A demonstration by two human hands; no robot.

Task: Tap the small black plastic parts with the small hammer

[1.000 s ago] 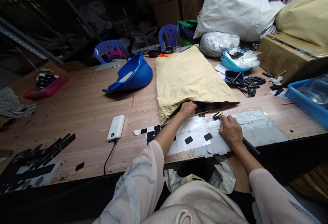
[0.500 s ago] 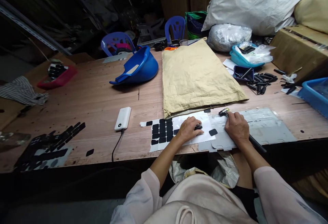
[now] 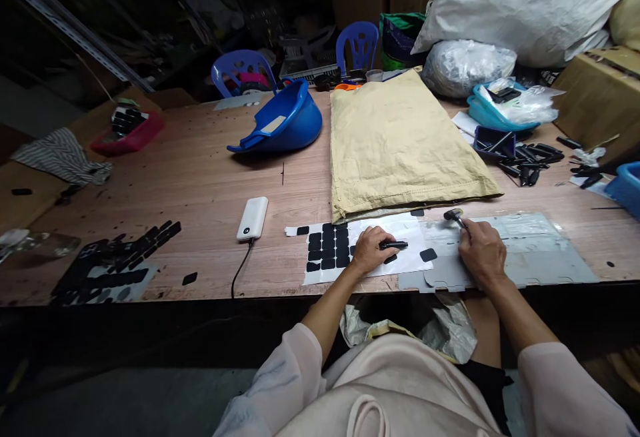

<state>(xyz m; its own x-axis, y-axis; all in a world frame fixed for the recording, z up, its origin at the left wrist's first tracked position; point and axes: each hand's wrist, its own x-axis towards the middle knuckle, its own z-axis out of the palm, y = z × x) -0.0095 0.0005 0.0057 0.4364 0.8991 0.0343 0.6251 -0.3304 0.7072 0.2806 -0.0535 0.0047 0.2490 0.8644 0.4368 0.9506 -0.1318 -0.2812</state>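
Observation:
My left hand (image 3: 371, 249) is closed round a slim black rod-like piece (image 3: 396, 244), which sticks out to the right past the fingers. Under it lies a white sheet (image 3: 360, 229) bearing rows of black rounded patches (image 3: 328, 254) on its left part. A loose black patch (image 3: 429, 255) rests at the sheet's right edge, and another (image 3: 391, 259) is just below the rod. Over the grey board (image 3: 545, 260), my right hand (image 3: 483, 250) grips a small hammer (image 3: 455, 217), its head pointing up and left; the hand and forearm hide the rest of its handle.
A large tan sack (image 3: 410, 150) lies flat behind the sheet. To the left are a white power bank (image 3: 253, 218) with a cable and a blue basin (image 3: 295, 120). Black pieces (image 3: 530, 160) are heaped at the right, near a teal bowl (image 3: 505, 114).
The view has shifted, so the scene sits farther right. The hammer has tilted, and its handle end no longer shows beyond my right wrist. More of the black rod shows past my left fingers.

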